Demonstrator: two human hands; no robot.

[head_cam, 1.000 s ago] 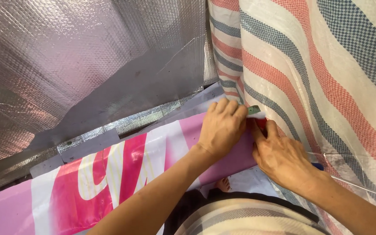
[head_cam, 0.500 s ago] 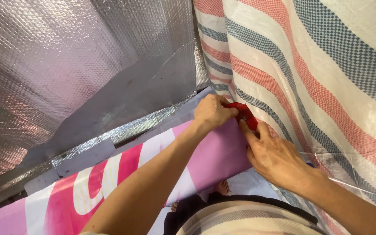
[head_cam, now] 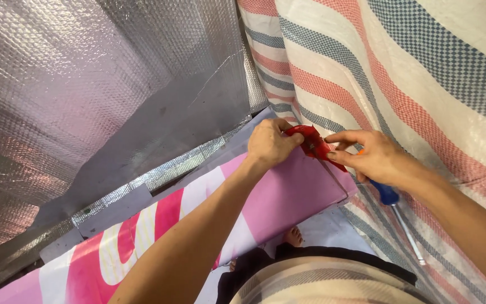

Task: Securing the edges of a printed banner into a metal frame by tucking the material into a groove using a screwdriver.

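From the head view, the only one I have, both hands meet just right of centre in the frame. My left hand (head_cam: 268, 145) is curled over one end of a small red piece (head_cam: 310, 143), fingers folded down on it, a closed grip. My right hand (head_cam: 375, 157) pinches the other end between thumb and forefinger, also closed, while a blue-handled screwdriver (head_cam: 392, 200) is tucked under the palm, its shaft pointing toward the lower right of the frame.

The red piece sits at the top corner of a pink and white printed sheet (head_cam: 288, 197), right where the sheet meets the striped woven tarpaulin (head_cam: 400, 73) filling the upper right. I judge it to be light and thin, perhaps soft plastic or tape, though it is too crumpled and covered by fingers for me to be sure. It looks easy to tear or let slip, so holding it by both ends with fingertips seems the sound way.

The pink sheet looks flexible but smooth, likely slick to the touch; its edge is the place to grasp. Silver bubble foil (head_cam: 85, 84) covers the upper left, soft and crinkly, easily dented.
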